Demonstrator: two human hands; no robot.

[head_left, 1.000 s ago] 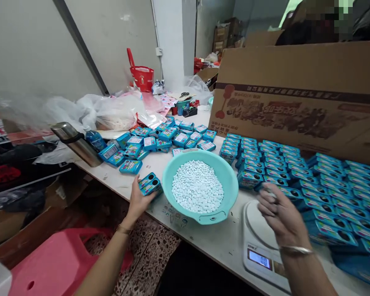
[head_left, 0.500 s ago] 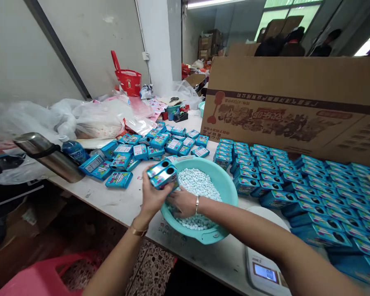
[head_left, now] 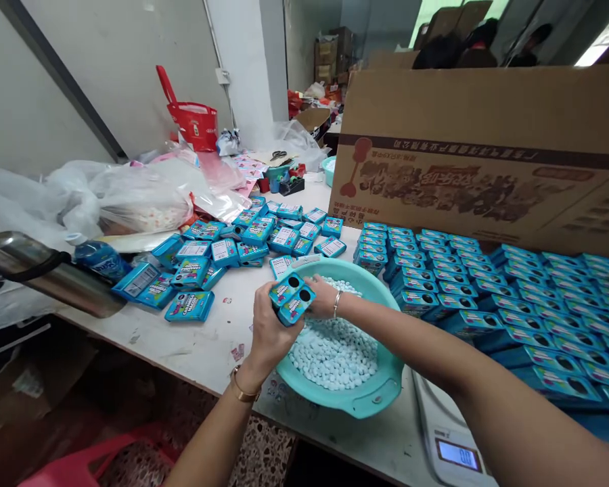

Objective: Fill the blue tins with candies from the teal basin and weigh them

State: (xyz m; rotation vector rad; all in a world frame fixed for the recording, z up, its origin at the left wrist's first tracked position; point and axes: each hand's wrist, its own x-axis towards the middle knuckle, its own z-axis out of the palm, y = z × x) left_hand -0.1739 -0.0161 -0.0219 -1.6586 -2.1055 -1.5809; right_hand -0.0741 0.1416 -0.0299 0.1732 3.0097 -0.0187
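My left hand [head_left: 273, 328] is closed around two small blue candy boxes [head_left: 291, 297], held side by side and tilted, with dark round holes in their tops. They are above the left rim of a turquoise plastic bowl [head_left: 370, 399]. Many small pale candies [head_left: 335, 355] fill its bottom. My right hand [head_left: 323, 297] reaches into the bowl's far left part, just behind the boxes. Its fingers are mostly hidden by the boxes, so what they hold does not show.
Loose blue boxes [head_left: 190, 306] lie piled to the left; rows of upright ones [head_left: 459, 287] fill the right. A white scale [head_left: 444, 412] reads 0.0 under my right forearm. A large carton [head_left: 461, 122] stands behind. A steel flask [head_left: 55, 277] and bottle [head_left: 99, 257] lie left.
The two boxes have moved slightly right and turned so that their holed tops face me more. My right hand has shifted from the bowl's near left toward its far side. The view has shifted.
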